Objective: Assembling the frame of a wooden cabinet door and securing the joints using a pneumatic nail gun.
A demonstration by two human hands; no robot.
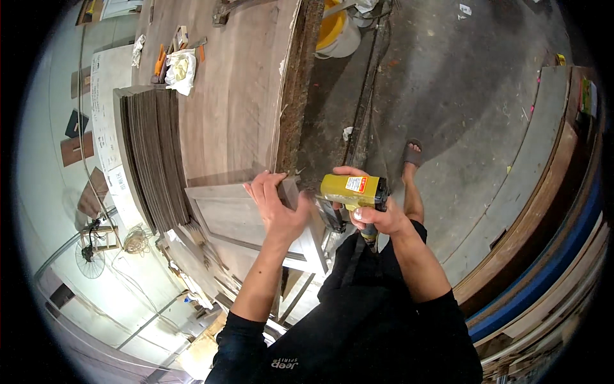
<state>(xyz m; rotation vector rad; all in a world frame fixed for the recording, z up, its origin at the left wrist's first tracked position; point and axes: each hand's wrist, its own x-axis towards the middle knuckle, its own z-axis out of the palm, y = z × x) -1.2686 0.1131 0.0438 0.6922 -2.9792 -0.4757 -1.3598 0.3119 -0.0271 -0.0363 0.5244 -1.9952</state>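
A pale wooden frame [220, 192] with an inset panel lies at the near end of the workbench. My left hand [275, 206] grips its right corner, fingers bent over the top and thumb along the outer side. In my right hand [377, 217] is a yellow nail gun [342, 187] with a black end cap. My fingers wrap around its handle. Its dark nose section points left toward the frame's outer edge; whether it touches cannot be made out. A fitting hangs below the grip.
A stack of thin brown boards [153, 153] stands left of the wooden bench top [230, 96]. Beyond it lie an orange-handled tool [160, 63] and a white plastic bag [181, 70]. A white bucket [339, 40] sits on the floor. Long boards [531, 243] line the right side.
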